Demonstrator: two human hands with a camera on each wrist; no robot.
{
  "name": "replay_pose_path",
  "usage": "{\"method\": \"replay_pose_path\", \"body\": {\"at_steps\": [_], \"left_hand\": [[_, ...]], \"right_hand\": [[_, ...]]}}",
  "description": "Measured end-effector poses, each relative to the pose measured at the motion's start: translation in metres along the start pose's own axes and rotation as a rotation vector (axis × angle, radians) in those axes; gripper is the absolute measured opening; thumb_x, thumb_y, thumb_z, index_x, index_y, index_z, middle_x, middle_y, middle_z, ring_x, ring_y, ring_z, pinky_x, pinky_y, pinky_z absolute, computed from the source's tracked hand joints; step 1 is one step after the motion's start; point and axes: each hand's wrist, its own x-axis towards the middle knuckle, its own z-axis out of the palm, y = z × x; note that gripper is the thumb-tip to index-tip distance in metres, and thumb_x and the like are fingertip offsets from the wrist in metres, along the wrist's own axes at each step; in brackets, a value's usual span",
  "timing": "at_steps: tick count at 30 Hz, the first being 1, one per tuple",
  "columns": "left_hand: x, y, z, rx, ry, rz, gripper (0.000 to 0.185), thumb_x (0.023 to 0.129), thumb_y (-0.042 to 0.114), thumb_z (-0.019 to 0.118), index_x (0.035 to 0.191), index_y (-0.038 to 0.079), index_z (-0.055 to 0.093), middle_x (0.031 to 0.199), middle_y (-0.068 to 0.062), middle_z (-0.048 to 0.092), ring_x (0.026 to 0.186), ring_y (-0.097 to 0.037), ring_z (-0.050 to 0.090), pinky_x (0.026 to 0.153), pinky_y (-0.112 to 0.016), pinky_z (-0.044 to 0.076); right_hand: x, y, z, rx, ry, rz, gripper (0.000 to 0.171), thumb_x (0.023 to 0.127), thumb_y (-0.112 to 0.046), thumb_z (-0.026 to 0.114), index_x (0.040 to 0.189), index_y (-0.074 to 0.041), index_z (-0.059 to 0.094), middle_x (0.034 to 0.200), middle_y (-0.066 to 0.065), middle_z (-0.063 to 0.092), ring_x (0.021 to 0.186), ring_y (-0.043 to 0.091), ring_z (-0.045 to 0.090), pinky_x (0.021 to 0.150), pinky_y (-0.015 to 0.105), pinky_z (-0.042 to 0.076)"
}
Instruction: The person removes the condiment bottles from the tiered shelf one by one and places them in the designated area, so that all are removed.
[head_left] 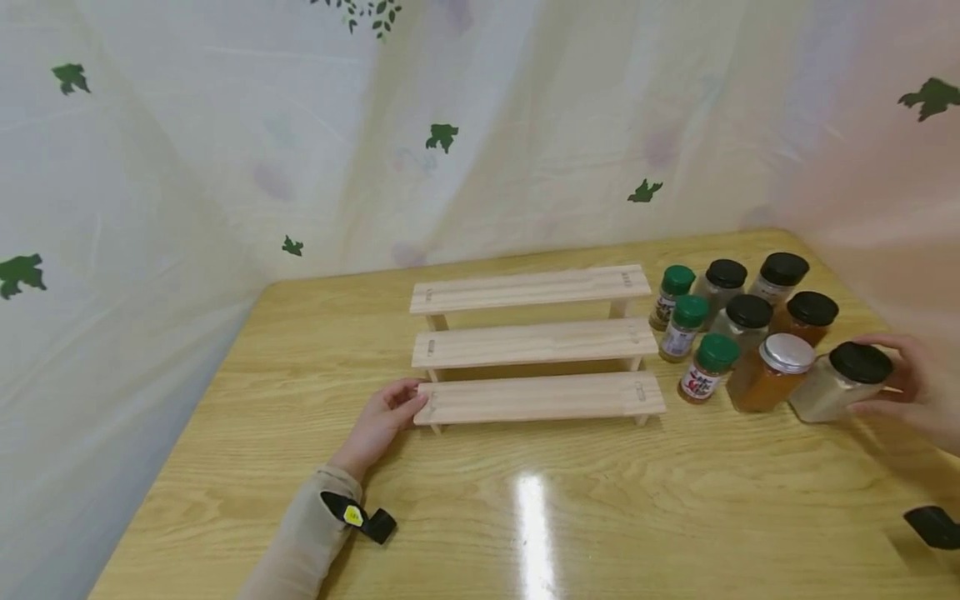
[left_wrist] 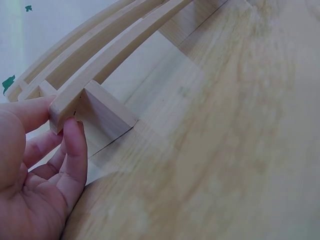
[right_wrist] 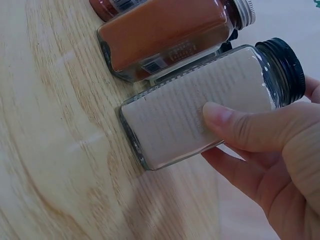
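Observation:
A three-tier wooden rack (head_left: 540, 398) stands mid-table. My left hand (head_left: 384, 421) pinches the left end of its lowest shelf (left_wrist: 75, 97), thumb and fingers on either side of the board. At the right, my right hand (right_wrist: 260, 150) grips a square glass jar (right_wrist: 195, 107) of pale powder with a black lid (head_left: 861, 362). Its thumb lies across the jar's face, and the other fingers go behind it. Right beside that jar stands a jar of orange-brown powder (head_left: 768, 379) with a silver lid.
Between rack and right hand are several spice jars: green-lidded ones, such as the front bottle (head_left: 701, 382), and black-lidded ones, such as the orange jar (head_left: 810, 315). A pale printed curtain (head_left: 525, 167) hangs behind the wooden table (head_left: 600, 500).

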Motion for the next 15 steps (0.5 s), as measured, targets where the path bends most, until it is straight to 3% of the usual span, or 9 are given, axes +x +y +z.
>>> {"method": "replay_pose_path", "body": {"at_steps": [3,6,11,13,15], "left_hand": [[0.0,0.0,-0.001,0.0,-0.002,0.007,0.037,0.095,0.012,0.056,0.126,-0.007,0.05,0.099,-0.004,0.056,0.086,-0.008,0.054,0.072,-0.019,0.048],[0.0,0.0,-0.001,0.006,-0.01,0.016,0.038,0.095,0.014,0.056,0.126,-0.007,0.05,0.1,-0.005,0.056,0.086,-0.008,0.055,0.072,-0.019,0.048],[-0.002,0.0,-0.002,0.009,-0.011,0.018,0.039,0.095,0.014,0.057,0.127,-0.007,0.05,0.099,-0.004,0.055,0.084,-0.007,0.054,0.071,-0.019,0.048],[-0.003,0.002,-0.002,0.014,-0.013,0.021,0.04,0.094,0.012,0.057,0.129,-0.005,0.048,0.098,-0.004,0.054,0.082,-0.006,0.054,0.07,-0.019,0.047],[-0.002,0.006,-0.003,0.068,0.009,0.039,0.042,0.094,0.012,0.058,0.131,-0.002,0.047,0.098,-0.005,0.055,0.081,-0.005,0.053,0.069,-0.018,0.046]], "right_hand": [[0.003,-0.003,0.001,0.035,-0.013,0.002,0.083,0.063,0.007,0.076,0.136,-0.005,0.039,0.118,-0.017,0.057,0.098,-0.011,0.057,0.069,0.005,0.046],[0.006,-0.008,0.002,0.003,-0.02,0.012,0.084,0.062,0.012,0.076,0.135,-0.007,0.041,0.12,-0.018,0.053,0.101,-0.013,0.054,0.07,0.003,0.044],[0.001,0.008,-0.019,-0.279,0.01,0.124,0.098,0.055,0.024,0.076,0.14,-0.008,0.038,0.121,-0.026,0.048,0.103,-0.018,0.045,0.069,-0.002,0.036],[-0.002,0.028,-0.033,-0.411,0.083,0.173,0.099,0.06,0.025,0.073,0.144,-0.01,0.034,0.125,-0.023,0.05,0.104,-0.017,0.044,0.072,0.0,0.035],[-0.001,0.046,-0.044,-0.506,0.207,0.209,0.091,0.07,0.02,0.07,0.146,-0.014,0.033,0.13,-0.017,0.051,0.106,-0.014,0.046,0.079,0.002,0.036]]}}
